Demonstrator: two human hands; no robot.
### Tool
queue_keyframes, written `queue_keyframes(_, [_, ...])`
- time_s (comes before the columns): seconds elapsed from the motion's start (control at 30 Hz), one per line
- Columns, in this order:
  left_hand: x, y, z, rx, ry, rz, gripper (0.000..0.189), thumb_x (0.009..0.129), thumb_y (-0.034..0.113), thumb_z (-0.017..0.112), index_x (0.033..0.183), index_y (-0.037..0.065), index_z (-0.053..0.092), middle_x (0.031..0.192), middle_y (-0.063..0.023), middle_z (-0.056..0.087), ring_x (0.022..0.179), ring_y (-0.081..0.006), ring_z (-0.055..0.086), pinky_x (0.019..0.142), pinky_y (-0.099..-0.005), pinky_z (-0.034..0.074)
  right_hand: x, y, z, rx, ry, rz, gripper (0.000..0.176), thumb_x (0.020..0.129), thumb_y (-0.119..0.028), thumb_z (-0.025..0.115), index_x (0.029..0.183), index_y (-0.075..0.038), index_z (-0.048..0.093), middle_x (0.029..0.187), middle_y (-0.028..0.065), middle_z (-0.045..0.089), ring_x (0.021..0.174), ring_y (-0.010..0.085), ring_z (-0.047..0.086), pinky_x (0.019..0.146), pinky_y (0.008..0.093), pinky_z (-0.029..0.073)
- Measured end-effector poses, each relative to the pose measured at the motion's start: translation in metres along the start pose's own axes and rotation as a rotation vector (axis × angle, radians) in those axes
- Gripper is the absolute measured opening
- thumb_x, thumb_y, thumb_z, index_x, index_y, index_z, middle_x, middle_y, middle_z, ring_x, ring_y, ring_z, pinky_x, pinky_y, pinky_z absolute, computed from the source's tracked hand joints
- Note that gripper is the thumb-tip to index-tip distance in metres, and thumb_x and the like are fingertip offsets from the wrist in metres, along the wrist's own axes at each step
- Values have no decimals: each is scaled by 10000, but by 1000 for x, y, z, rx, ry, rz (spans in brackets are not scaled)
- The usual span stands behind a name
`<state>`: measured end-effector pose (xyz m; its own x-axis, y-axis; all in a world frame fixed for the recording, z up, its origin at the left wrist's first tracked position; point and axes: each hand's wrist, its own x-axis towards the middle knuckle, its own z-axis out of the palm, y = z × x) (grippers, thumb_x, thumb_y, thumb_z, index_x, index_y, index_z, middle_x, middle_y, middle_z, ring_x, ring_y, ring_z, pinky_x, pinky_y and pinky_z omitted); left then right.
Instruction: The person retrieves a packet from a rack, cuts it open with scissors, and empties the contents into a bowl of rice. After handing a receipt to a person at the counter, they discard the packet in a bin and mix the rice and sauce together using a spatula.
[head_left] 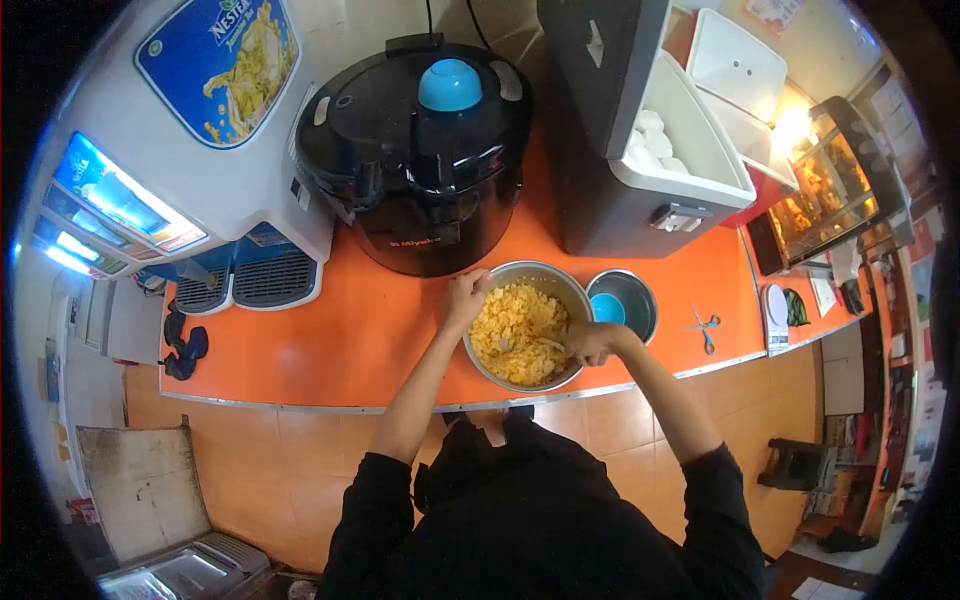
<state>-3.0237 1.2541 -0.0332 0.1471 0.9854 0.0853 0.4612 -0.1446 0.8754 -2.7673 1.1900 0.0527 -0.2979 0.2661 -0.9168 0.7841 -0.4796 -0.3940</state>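
Yellow rice fills much of a round metal bowl at the front of the orange counter. My left hand grips the bowl's rim on its upper left side. Over the right side of the rim, my right hand is closed around a pale spoon-like utensil whose end dips into the rice. Most of its handle is hidden by my fingers. Just right of the bowl stands a smaller metal bowl with a blue cup inside.
Behind the bowl is a large black rice cooker with a blue bowl on its lid. An open grey cooler holds white bundles. Scissors and a scale lie right; a drink dispenser stands left.
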Motion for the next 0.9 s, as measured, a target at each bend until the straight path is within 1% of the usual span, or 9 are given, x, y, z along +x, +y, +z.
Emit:
queue_keyframes(0.07, [-1, 5, -5, -32, -33, -37, 258, 937, 273, 517, 1023, 81, 665, 803, -108, 673, 742, -259, 648, 684, -386, 475, 3, 26, 0, 69, 70, -371, 176, 803, -160, 542, 663, -55, 528, 485, 11, 434, 365, 116, 359, 318, 284, 274])
queue_keyframes(0.17, [2, -5, -2, -39, -58, 5, 278, 940, 296, 508, 1023, 83, 667, 825, -104, 677, 760, -247, 650, 692, -380, 474, -65, -27, 7, -265, 270, -142, 175, 838, -200, 559, 738, -61, 596, 556, 27, 506, 406, 101, 402, 367, 262, 317])
queue_keyframes(0.33, [5, -12, 1, 43, -42, 21, 304, 948, 325, 476, 1004, 95, 665, 808, -99, 674, 758, -265, 648, 696, -398, 473, 15, -15, 25, -784, 75, -95, 191, 790, -198, 572, 845, -78, 709, 589, 40, 590, 490, 132, 536, 449, 324, 413])
queue_keyframes(0.37, [2, -10, 0, 57, -80, -4, 298, 947, 324, 474, 998, 100, 664, 807, -98, 675, 763, -271, 648, 696, -400, 473, 58, 4, 36, -1068, 215, -570, 210, 774, -202, 574, 869, -91, 724, 572, 43, 591, 510, 139, 566, 474, 338, 434])
queue_keyframes(0.43, [6, -3, -5, 78, -128, -47, 287, 946, 321, 469, 984, 112, 662, 805, -95, 676, 772, -283, 649, 697, -405, 474, 77, 0, 33, -1027, 431, -872, 236, 755, -197, 575, 893, -104, 742, 549, 51, 589, 533, 151, 602, 496, 345, 460])
queue_keyframes(0.53, [6, -11, -1, 88, -78, 7, 274, 942, 322, 472, 977, 127, 661, 817, -93, 677, 777, -288, 648, 707, -413, 468, 10, -37, 46, -89, 481, -304, 238, 765, -165, 596, 937, -93, 745, 557, 88, 605, 522, 157, 601, 469, 306, 461])
queue_keyframes(0.73, [5, -17, 1, 33, -41, 56, 281, 941, 339, 481, 995, 133, 664, 800, -91, 678, 754, -284, 648, 733, -436, 455, -21, -27, 6, 109, 579, -337, 250, 789, -192, 660, 943, -6, 721, 615, 152, 634, 531, 178, 604, 490, 307, 475])
queue_keyframes(0.83, [3, -5, -5, 71, -72, -12, 291, 946, 340, 477, 1002, 127, 667, 804, -89, 679, 760, -281, 650, 726, -435, 460, 12, -23, 20, -150, 927, -579, 251, 767, -242, 636, 952, -102, 732, 774, 205, 668, 615, 360, 640, 640, 401, 517])
queue_keyframes(0.9, [2, -9, -2, 19, -105, -70, 298, 949, 343, 477, 1002, 124, 671, 809, -89, 678, 760, -273, 651, 718, -429, 464, 62, -29, 62, -285, 1020, -312, 225, 772, -212, 616, 934, -103, 728, 781, 209, 666, 644, 377, 644, 657, 417, 523])
